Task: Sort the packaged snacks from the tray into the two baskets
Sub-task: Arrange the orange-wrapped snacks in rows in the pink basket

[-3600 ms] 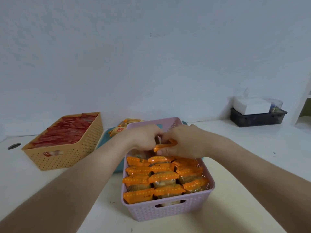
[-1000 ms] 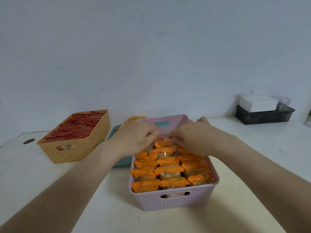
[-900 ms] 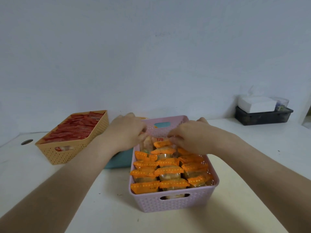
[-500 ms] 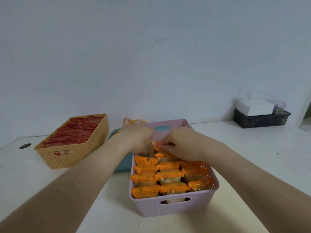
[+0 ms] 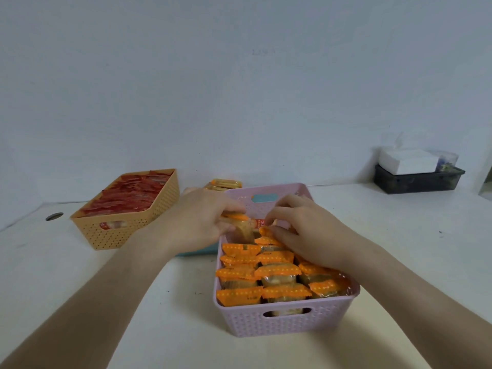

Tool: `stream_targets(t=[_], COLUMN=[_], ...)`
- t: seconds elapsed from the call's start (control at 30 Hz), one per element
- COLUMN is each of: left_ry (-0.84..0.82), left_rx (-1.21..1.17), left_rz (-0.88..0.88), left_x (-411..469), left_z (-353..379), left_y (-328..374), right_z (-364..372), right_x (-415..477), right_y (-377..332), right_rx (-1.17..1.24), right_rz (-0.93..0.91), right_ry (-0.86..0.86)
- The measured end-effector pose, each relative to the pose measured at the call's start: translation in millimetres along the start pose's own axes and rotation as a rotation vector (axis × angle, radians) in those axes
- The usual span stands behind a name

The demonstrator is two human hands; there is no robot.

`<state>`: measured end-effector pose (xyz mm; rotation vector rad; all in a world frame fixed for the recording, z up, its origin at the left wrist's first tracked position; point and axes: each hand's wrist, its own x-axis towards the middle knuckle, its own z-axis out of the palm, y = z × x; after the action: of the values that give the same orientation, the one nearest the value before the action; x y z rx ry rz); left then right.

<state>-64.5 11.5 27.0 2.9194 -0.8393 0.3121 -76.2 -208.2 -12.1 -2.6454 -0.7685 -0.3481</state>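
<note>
Two baskets stand on the white table (image 5: 399, 235). The pink basket (image 5: 287, 323) is close in front and the tan basket (image 5: 127, 233) is further off to the left, with a strip of bare table between them. More bare table runs right of the pink basket as far as a black box (image 5: 418, 179) by the wall, which carries a white tissue pack (image 5: 407, 161).

Both hands meet over the far end of the pink basket. The left hand (image 5: 197, 225) has its fingers (image 5: 231, 206) curled round one orange-topped pack (image 5: 239, 227), held upright at the far left corner. The right hand (image 5: 306, 230) pinches the pack's other side with bent fingers (image 5: 282, 206).

Rows of orange packs (image 5: 282, 272) fill the rest of that basket tightly, up to the rim. Red packs (image 5: 127, 195) fill the tan basket.

A teal tray (image 5: 197, 253) lies behind the pink basket, mostly hidden by the left arm and the basket's wall. A few loose packs (image 5: 223, 183) show beyond the left hand. A round hole (image 5: 54, 216) sits in the table at far left.
</note>
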Motion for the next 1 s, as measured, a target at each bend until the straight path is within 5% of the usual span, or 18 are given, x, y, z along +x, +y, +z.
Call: stream_targets(t=[0.23,0.4,0.47,0.67,0.8,1.0], left_ry=[-0.208,0.028,0.068,-0.196,-0.401,-0.409], left_rx=[0.008,-0.233,-0.141,0.345,0.432,0.309], left_rz=[0.095,0.004,-0.022,0.074,0.036,0.062], left_x=[1,6,14,75,87,86], left_z=[7,4,3,17,33,39], left_y=[15,4,3,7,16,5], right_z=[-23,-37,-28,-3,1,0], right_x=[6,46,63,85,85,85], right_y=[-8,-2,-2,-13,-11,5], right_rx=[0.1,0.015,-0.155,-0.351,-0.28,0.09], right_rz=[0.004,0.247,0.304,0.24,0.29,0.416], right_ry=[-0.111,-0.142,-0.307,-0.695,-0.614,-0.414])
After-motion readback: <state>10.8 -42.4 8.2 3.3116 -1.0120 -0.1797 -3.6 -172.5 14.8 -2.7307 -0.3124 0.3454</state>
